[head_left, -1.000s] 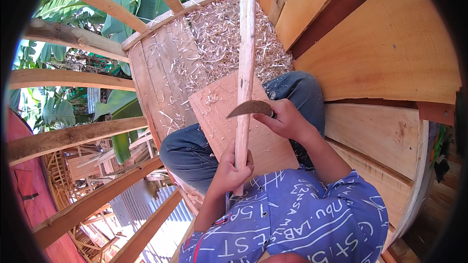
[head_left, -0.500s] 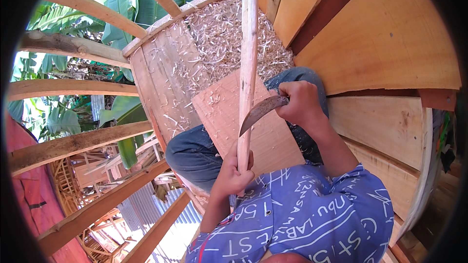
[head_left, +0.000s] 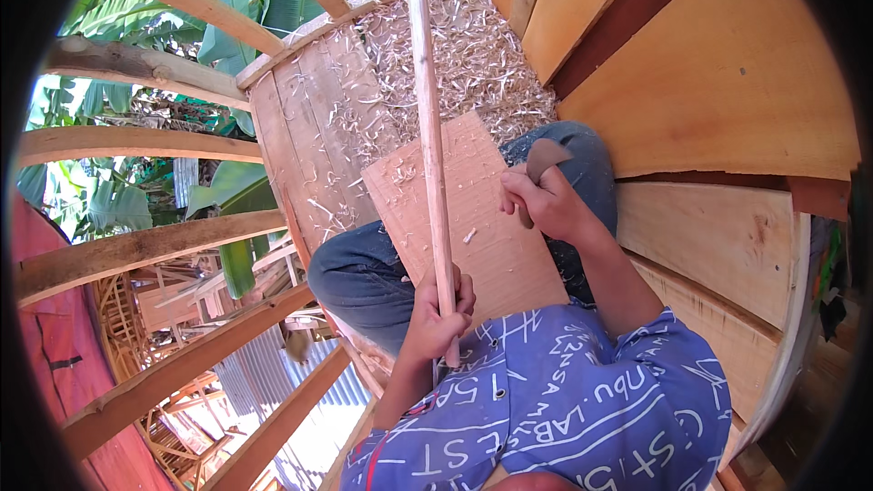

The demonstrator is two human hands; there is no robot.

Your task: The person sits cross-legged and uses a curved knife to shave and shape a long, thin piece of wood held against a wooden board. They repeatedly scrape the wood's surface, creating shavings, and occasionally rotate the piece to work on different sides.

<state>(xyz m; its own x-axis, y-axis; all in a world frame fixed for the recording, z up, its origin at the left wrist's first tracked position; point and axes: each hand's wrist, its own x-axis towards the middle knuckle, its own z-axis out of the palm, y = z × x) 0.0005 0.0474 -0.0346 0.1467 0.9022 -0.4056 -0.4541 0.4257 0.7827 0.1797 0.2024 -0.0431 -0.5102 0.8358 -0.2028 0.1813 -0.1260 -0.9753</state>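
My left hand (head_left: 438, 316) is closed around the lower part of a long, pale wooden stick (head_left: 429, 118). The stick slants up past the top edge of the view and crosses over a flat square board (head_left: 500, 250) lying across my lap. To the right of the stick, apart from it, my right hand (head_left: 549, 205) grips a knife with a curved blade (head_left: 546, 157). Its blade points up and away above the knuckles, and the end of its handle shows below the fingers. A few small shavings lie on the board.
Curled wood shavings (head_left: 455, 55) heap on the plank floor (head_left: 309, 145) ahead. Wooden panels (head_left: 718, 64) close in the right side. Spaced wooden bars (head_left: 155, 151) stand on the left, with banana leaves and corrugated metal sheets (head_left: 282, 377) beyond. My bent knees flank the board.
The knife has left the stick; my right hand has turned so the blade points upward. The stick's upper end has swung left, still in my left hand.
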